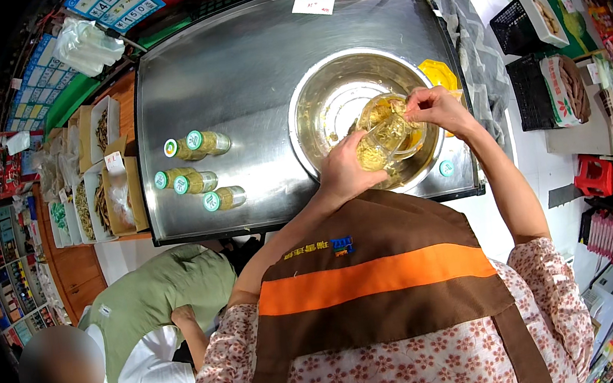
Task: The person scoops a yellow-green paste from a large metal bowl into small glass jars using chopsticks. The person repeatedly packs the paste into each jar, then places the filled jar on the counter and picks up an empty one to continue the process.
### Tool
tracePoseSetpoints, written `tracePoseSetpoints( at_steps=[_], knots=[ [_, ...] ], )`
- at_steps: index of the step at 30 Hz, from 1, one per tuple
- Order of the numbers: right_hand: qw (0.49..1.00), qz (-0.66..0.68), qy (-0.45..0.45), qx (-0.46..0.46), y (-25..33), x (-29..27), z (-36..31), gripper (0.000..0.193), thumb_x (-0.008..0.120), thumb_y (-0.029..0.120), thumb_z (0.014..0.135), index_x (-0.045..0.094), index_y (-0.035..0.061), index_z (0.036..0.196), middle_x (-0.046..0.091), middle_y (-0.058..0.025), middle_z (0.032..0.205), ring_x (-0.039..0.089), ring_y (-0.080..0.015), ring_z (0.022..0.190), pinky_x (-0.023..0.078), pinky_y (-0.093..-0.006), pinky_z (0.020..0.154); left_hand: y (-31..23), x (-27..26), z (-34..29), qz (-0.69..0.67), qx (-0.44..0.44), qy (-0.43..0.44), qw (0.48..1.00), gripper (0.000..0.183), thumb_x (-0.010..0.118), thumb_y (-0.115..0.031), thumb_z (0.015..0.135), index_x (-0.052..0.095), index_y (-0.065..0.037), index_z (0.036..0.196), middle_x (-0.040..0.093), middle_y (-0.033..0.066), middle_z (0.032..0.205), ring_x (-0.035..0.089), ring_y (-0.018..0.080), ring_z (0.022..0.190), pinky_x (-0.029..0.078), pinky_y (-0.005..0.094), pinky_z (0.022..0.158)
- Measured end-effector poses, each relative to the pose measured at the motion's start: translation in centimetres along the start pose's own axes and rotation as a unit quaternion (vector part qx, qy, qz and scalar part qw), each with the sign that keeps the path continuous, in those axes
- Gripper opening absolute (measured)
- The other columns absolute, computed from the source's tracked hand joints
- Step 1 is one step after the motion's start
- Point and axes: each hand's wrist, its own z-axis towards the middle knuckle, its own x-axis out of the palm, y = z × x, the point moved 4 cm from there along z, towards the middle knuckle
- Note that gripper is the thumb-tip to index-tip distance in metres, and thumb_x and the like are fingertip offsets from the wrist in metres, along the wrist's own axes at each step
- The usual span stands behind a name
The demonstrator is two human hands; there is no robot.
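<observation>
A large steel bowl stands at the right of the metal table, with pale chopped food inside. Over its near side, my left hand is wrapped round a clear glass jar packed with the same yellowish-green pieces. The jar lies tilted, its mouth toward the right. A clear, round-rimmed piece like a funnel or cup sits at the jar's mouth, with chopped bits in it. My right hand pinches at that rim, thumb and fingertips together; what lies between them is too small to name.
Several filled jars with green lids stand at the table's left. A loose green lid lies right of the bowl, near a yellow plastic piece. A person in a green apron bends at the lower left. Boxes of dried goods line the left.
</observation>
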Motion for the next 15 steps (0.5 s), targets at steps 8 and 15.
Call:
tracePoseSetpoints(
  at_steps=[8,15],
  knots=[
    [0.989,0.04,0.145,-0.015,0.8,1.0,-0.5,0.024,0.063,0.007,0.084,0.065,0.0025,0.108,0.054,-0.0054,0.107,0.048,-0.0137,0.107,0.038,-0.0268,0.093,0.4,-0.6,-0.5,-0.011,-0.044,0.029,0.999,0.075,0.077,-0.028,0.054,0.054,0.001,0.119,0.064,0.0184,0.105,0.063,0.0316,0.096,0.05,0.0362,0.084],
    [0.984,0.166,0.062,0.016,0.3,0.7,-0.7,0.031,0.063,0.002,0.082,0.056,0.0026,0.112,0.057,0.0022,0.091,0.053,-0.005,0.082,0.043,-0.0187,0.074,0.6,-0.5,-0.7,-0.065,-0.022,0.011,0.998,0.074,0.077,-0.028,0.054,0.054,-0.001,0.119,0.064,0.0183,0.105,0.063,0.0303,0.096,0.05,0.0355,0.084]
  ],
)
